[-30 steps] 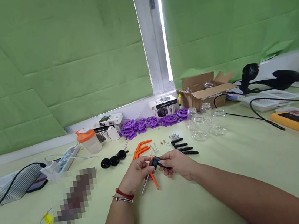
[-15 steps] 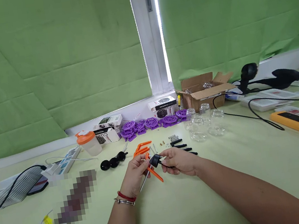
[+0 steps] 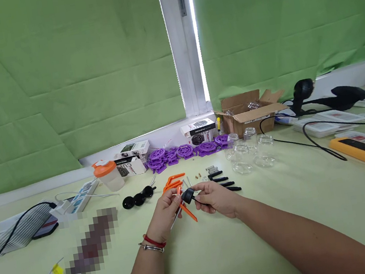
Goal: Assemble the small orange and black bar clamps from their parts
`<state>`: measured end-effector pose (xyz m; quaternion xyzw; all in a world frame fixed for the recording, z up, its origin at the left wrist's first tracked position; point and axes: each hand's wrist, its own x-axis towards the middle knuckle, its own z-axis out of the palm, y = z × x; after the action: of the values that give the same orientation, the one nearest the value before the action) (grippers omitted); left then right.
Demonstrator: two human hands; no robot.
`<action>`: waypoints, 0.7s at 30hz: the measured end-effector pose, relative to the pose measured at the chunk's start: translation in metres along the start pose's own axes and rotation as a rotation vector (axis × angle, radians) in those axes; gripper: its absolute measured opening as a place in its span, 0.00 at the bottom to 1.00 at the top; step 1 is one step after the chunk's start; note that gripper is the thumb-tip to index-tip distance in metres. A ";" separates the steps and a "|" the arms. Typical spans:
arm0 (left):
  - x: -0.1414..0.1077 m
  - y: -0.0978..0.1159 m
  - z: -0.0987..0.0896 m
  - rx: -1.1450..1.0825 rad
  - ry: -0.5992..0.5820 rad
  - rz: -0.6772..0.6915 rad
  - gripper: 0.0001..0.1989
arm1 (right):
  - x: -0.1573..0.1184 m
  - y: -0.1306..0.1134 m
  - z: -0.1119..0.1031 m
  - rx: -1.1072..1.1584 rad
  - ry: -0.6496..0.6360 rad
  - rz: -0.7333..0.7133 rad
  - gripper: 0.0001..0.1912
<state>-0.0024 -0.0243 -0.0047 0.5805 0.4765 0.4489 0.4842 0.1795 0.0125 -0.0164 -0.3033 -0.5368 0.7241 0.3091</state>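
The left hand (image 3: 166,209) is closed to a pinch, with an orange part (image 3: 190,213) gripped between thumb and fingers; a thin metal rod (image 3: 175,220) is also seen at these fingertips, slanted down toward the wearer. The right hand (image 3: 219,198) is likewise drawn into a pinch, and a black part (image 3: 187,195) is held by it from the right, a slender dark stem being partly covered by the fingers. The two hands are brought near each other above the table (image 3: 240,247), and the black part is placed in the gap between them, close against the upper end of the orange part; whether the two are joined cannot be told. The lower arm of the orange part is left exposed below the hands, pointed down and to the right. Just beyond the left hand, more orange pieces (image 3: 172,184) are laid out, while black handles (image 3: 230,184) are lined up beyond the right hand, near some springs (image 3: 212,169). Three black round pieces (image 3: 139,199) are set to the left.
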 end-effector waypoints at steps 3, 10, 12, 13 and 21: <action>0.000 -0.001 0.000 0.055 -0.067 0.003 0.18 | -0.001 -0.002 -0.005 -0.100 -0.057 -0.011 0.22; -0.003 0.005 -0.003 0.107 -0.213 -0.014 0.15 | -0.003 -0.012 -0.019 -0.275 -0.199 -0.042 0.18; -0.004 0.007 -0.004 0.125 -0.251 -0.029 0.15 | -0.001 -0.006 -0.020 -0.275 -0.172 -0.014 0.19; -0.005 0.008 -0.004 0.133 -0.273 -0.040 0.16 | 0.000 -0.003 -0.020 -0.265 -0.166 0.006 0.19; -0.006 0.010 0.002 0.140 -0.200 -0.056 0.19 | -0.001 -0.004 -0.015 -0.278 -0.204 0.022 0.17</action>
<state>0.0001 -0.0316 0.0049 0.6412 0.4722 0.3406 0.4999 0.1920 0.0212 -0.0162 -0.2737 -0.6571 0.6732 0.2002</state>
